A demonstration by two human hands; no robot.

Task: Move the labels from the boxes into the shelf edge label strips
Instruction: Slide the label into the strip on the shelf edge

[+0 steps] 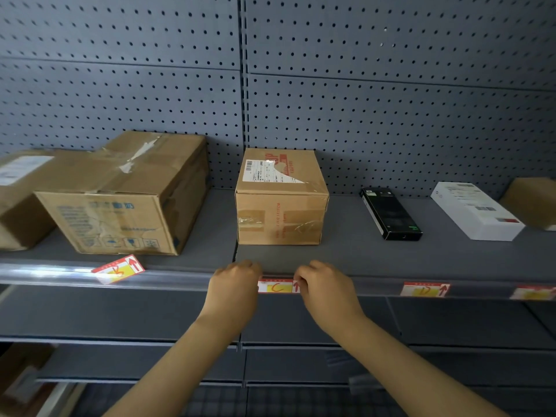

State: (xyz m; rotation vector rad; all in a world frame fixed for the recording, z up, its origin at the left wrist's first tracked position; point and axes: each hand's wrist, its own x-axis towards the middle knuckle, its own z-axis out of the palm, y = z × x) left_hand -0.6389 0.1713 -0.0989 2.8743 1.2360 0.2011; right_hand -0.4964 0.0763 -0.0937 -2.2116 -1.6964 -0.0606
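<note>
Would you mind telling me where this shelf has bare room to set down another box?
Bare patches: between the large carton and the taped box, and between that box and the black box. The right end is crowded, where the white box sits close beside another carton.

There are four brown boxes: one at the far left [21,194], a big one [126,194], a small one [281,197] and one at the far right [534,203]. There is one black box [391,213] and one white box [477,210]. There are four labels: B [118,269], C [278,286], D [424,289] and a blurry one [532,292]. There are two hands, left [234,284] and right [323,284].
</note>
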